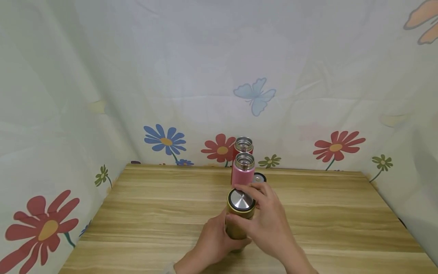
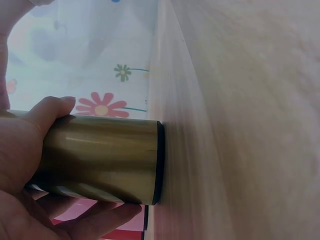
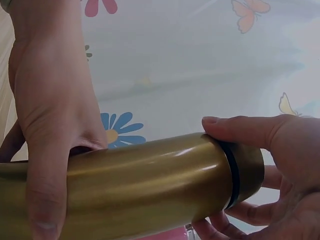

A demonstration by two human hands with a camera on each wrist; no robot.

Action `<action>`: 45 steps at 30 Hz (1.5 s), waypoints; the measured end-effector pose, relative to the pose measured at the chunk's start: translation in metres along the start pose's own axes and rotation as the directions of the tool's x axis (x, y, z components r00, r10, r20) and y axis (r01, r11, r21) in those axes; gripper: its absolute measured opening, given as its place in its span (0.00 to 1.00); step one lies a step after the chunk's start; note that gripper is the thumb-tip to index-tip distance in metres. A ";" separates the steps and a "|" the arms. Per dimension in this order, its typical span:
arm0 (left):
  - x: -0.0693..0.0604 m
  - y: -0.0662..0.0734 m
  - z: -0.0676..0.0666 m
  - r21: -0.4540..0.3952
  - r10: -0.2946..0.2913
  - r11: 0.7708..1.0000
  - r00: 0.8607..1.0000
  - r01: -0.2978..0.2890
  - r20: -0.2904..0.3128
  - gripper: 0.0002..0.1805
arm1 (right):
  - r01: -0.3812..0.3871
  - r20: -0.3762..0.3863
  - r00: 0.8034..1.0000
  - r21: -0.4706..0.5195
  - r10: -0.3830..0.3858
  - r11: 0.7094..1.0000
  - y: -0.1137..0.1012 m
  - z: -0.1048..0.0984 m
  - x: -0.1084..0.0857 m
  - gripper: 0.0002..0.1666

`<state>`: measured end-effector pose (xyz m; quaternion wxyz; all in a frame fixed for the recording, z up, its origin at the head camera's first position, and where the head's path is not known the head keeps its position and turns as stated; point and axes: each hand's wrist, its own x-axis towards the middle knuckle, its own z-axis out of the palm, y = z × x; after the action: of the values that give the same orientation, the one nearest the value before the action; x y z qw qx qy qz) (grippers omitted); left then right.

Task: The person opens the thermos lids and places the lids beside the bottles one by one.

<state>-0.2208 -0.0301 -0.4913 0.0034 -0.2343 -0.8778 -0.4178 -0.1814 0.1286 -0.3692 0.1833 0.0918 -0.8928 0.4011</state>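
Observation:
A gold thermos flask [image 1: 236,229] stands upright on the table, its black base touching the wood in the left wrist view. My left hand [image 1: 215,238] grips its body, with the thumb on one side and the fingers on the other. Up top, my right hand [image 1: 268,219] holds the flask's lid [image 1: 241,199], which has a silver disc and a dark rim, between thumb and fingers. In the right wrist view the lid [image 3: 249,167] sits on the flask above a black band. Just behind stands a pink flask [image 1: 243,176], its metal mouth uncovered.
Behind the pink flask is a red flask [image 1: 236,155], also without a lid. A round dark-rimmed lid [image 1: 261,177] lies to their right, partly hidden by my right hand. The wooden table [image 1: 164,213] meets a flower-print cloth [image 1: 191,76] at the back and sides.

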 end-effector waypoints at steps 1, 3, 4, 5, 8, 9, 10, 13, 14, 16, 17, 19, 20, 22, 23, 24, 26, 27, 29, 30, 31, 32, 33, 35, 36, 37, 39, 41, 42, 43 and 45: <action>0.000 0.000 0.000 -0.001 -0.004 1.000 1.000 0.004 0.004 0.42 | -0.003 0.014 1.000 0.016 0.003 1.000 0.001 -0.001 0.001 0.41; 0.000 0.001 -0.001 -0.003 -0.014 1.000 1.000 0.014 0.013 0.43 | -0.006 0.039 0.999 0.039 0.004 0.999 0.002 -0.002 0.001 0.41; 0.000 0.001 -0.001 -0.007 -0.019 1.000 1.000 0.019 0.018 0.44 | -0.002 0.048 0.999 0.047 0.000 0.999 0.003 -0.003 0.002 0.41; 0.000 0.001 -0.001 -0.007 -0.022 1.000 1.000 0.022 0.020 0.44 | -0.001 0.057 0.998 0.055 -0.002 0.998 0.004 -0.004 0.002 0.41; 0.000 0.001 -0.001 -0.007 -0.026 1.000 0.999 0.026 0.024 0.44 | 0.006 0.085 0.996 0.088 -0.014 0.996 0.007 -0.006 0.003 0.41; 0.000 0.001 -0.001 -0.008 -0.025 1.000 0.999 0.025 0.024 0.44 | 0.007 0.094 0.995 0.099 -0.017 0.995 0.008 -0.006 0.003 0.41; 0.000 0.001 -0.001 -0.008 -0.023 1.000 0.999 0.023 0.024 0.44 | 0.009 0.103 0.994 0.110 -0.020 0.994 0.008 -0.007 0.004 0.41; 0.000 0.001 -0.001 -0.012 -0.019 1.000 1.000 0.019 0.021 0.43 | 0.012 0.125 0.992 0.139 -0.030 0.990 0.010 -0.009 0.004 0.41; 0.000 0.001 -0.001 -0.014 -0.017 1.000 1.000 0.017 0.020 0.42 | 0.015 0.130 0.991 0.143 -0.034 0.990 0.010 -0.009 0.005 0.41; 0.001 0.000 -0.001 -0.017 -0.017 1.000 1.000 0.017 0.019 0.42 | 0.017 0.139 0.990 0.147 -0.037 0.989 0.010 -0.010 0.005 0.41; 0.001 0.000 -0.001 -0.017 -0.016 1.000 1.000 0.016 0.018 0.42 | 0.017 0.142 0.989 0.149 -0.038 0.989 0.010 -0.010 0.005 0.41; 0.001 0.000 0.000 -0.011 -0.015 1.000 1.000 0.015 0.014 0.42 | 0.016 0.148 0.988 0.150 -0.039 0.989 0.010 -0.010 0.005 0.41; 0.001 0.000 0.000 -0.009 -0.016 1.000 1.000 0.016 0.012 0.42 | 0.017 0.149 0.988 0.151 -0.040 0.988 0.010 -0.010 0.005 0.41; 0.001 0.000 0.000 -0.006 -0.017 1.000 1.000 0.017 0.008 0.42 | 0.017 0.152 0.988 0.157 -0.041 0.987 0.010 -0.010 0.005 0.41; 0.001 0.000 0.000 -0.004 -0.017 1.000 1.000 0.017 0.006 0.42 | 0.018 0.152 0.987 0.161 -0.042 0.987 0.010 -0.010 0.005 0.41; 0.001 0.000 0.000 -0.004 -0.017 1.000 1.000 0.017 0.004 0.42 | 0.020 0.151 0.988 0.161 -0.045 0.987 0.011 -0.010 0.005 0.42; 0.001 0.001 0.000 -0.003 -0.021 1.000 1.000 0.021 0.000 0.42 | 0.030 0.147 0.988 0.159 -0.053 0.987 0.011 -0.010 0.004 0.43; 0.000 0.001 0.000 -0.003 -0.022 1.000 1.000 0.022 -0.002 0.42 | 0.035 0.144 0.988 0.156 -0.058 0.987 0.011 -0.010 0.004 0.44; 0.000 0.002 0.001 0.001 -0.027 1.000 1.000 0.027 -0.007 0.41 | 0.050 0.138 0.988 0.145 -0.070 0.988 0.011 -0.009 0.004 0.45; 0.000 0.002 0.001 0.003 -0.031 1.000 0.999 0.031 -0.008 0.42 | 0.059 0.134 0.988 0.135 -0.077 0.989 0.010 -0.009 0.003 0.46; 0.000 0.002 0.001 0.006 -0.034 0.999 0.999 0.034 -0.011 0.42 | 0.069 0.128 0.988 0.122 -0.084 0.990 0.010 -0.008 0.003 0.47; 0.000 0.002 0.001 0.010 -0.038 0.999 0.999 0.038 -0.011 0.42 | 0.082 0.118 0.988 0.103 -0.095 0.991 0.009 -0.008 0.002 0.47; 0.000 0.003 0.001 0.015 -0.039 0.999 0.999 0.039 -0.013 0.42 | 0.095 0.106 0.989 0.082 -0.104 0.992 0.008 -0.007 0.002 0.47; 0.000 0.003 0.001 0.020 -0.037 0.999 0.999 0.038 -0.017 0.42 | 0.117 0.076 0.990 0.031 -0.120 0.993 0.007 -0.006 0.001 0.48; 0.000 0.003 0.001 0.023 -0.038 0.999 0.999 0.038 -0.018 0.42 | 0.121 0.059 0.991 0.004 -0.121 0.993 0.006 -0.006 0.001 0.48; 0.000 0.003 0.001 0.025 -0.037 0.999 0.999 0.038 -0.018 0.42 | 0.118 0.043 0.992 -0.025 -0.117 0.993 0.005 -0.005 0.000 0.47; 0.000 0.003 0.001 0.028 -0.034 0.999 0.999 0.035 -0.018 0.43 | 0.099 0.020 0.995 -0.075 -0.098 0.992 0.002 -0.005 -0.001 0.48; 0.000 0.003 0.001 0.028 -0.039 0.999 0.999 0.039 -0.010 0.43 | 0.076 0.001 0.997 -0.118 -0.076 0.990 0.000 -0.004 -0.002 0.48; 0.000 0.003 0.001 0.030 -0.042 0.999 0.999 0.042 -0.007 0.43 | 0.063 -0.008 0.998 -0.140 -0.064 0.988 -0.001 -0.004 -0.003 0.48; 0.000 0.003 0.001 0.031 -0.045 0.998 0.999 0.045 -0.004 0.43 | 0.056 -0.019 0.998 -0.161 -0.060 0.985 -0.002 -0.004 -0.003 0.49; 0.000 0.003 0.001 0.033 -0.051 0.998 0.999 0.051 0.002 0.43 | 0.051 -0.043 0.997 -0.198 -0.060 0.979 -0.003 -0.003 -0.004 0.49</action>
<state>-0.2197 -0.0279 -0.4897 -0.0047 -0.2125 -0.8902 -0.4030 -0.1755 0.1289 -0.3668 0.2242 0.0882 -0.9205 0.3076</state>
